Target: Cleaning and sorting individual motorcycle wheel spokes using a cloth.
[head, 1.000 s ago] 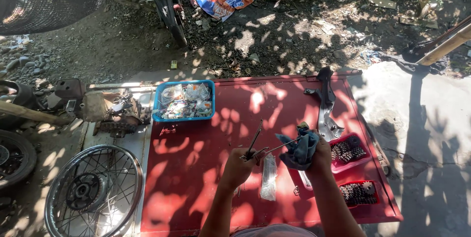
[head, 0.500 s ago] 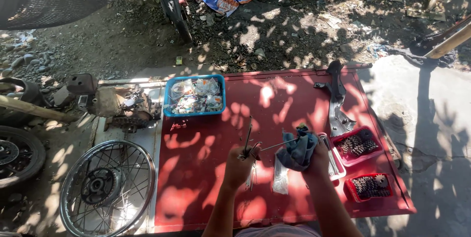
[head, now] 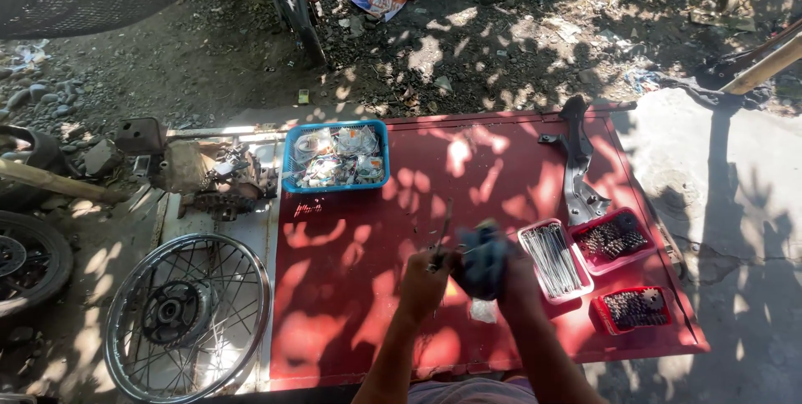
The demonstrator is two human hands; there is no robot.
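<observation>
My left hand [head: 424,274] grips a thin dark metal rod [head: 442,233] that sticks up and away from me. My right hand [head: 511,277] clutches a dark blue rag [head: 483,258] pressed against the rod's near end. Both hands hover over a red metal sheet [head: 368,287] lying flat on the ground. Just right of my right hand sits a white tray of long thin spokes [head: 554,258]. A small pale object [head: 483,310] lies on the sheet under my hands.
Two red trays of small dark parts [head: 614,239] [head: 637,308] sit at the right. A blue basket of packets [head: 336,156] stands at the sheet's far left. A spoked wheel [head: 185,314], an engine part [head: 219,174], a black bracket [head: 576,162] and a tyre [head: 33,262] lie around.
The view shifted slightly, so the sheet sits lower and more to the right. My hands came closer together; the rag now covers the rod's near end and looks blurred from motion.
</observation>
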